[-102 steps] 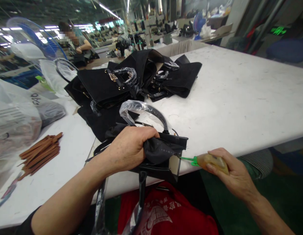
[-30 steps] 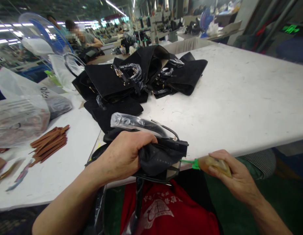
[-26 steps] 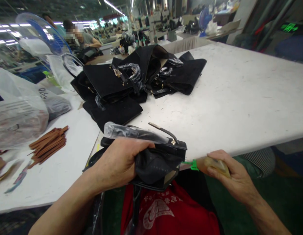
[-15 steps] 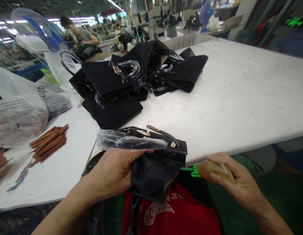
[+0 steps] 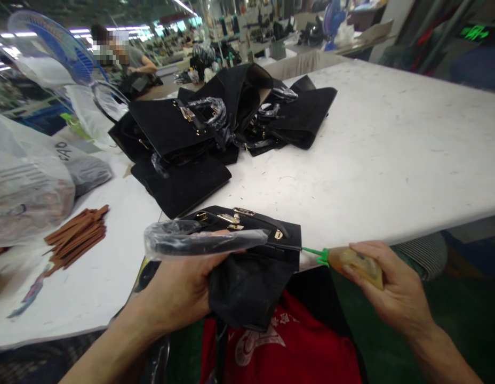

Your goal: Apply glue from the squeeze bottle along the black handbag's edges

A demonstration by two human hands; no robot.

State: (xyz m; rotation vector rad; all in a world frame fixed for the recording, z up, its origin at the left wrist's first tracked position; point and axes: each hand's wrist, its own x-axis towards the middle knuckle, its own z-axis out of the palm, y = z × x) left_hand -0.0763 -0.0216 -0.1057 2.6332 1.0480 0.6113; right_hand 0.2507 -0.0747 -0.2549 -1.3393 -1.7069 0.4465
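My left hand (image 5: 179, 290) is closed around a black handbag (image 5: 251, 266) at the near table edge, gripping its lining and its plastic-wrapped handle (image 5: 199, 240). Gold clasps show on the bag's top. My right hand (image 5: 387, 290) is closed on a small amber squeeze bottle (image 5: 353, 261) with a green nozzle (image 5: 315, 253). The nozzle tip touches the bag's right edge.
A pile of black handbags (image 5: 215, 122) lies further back on the white table (image 5: 391, 154). Brown leather strips (image 5: 73, 237) and plastic bags (image 5: 27, 186) lie at the left. A blue fan (image 5: 51, 50) and a seated person (image 5: 123, 53) are behind.
The bag has tipped over so its top with the gold clasps faces up and its handle lies flat. The bottle's nozzle has risen from the side opening to the bag's upper right edge.
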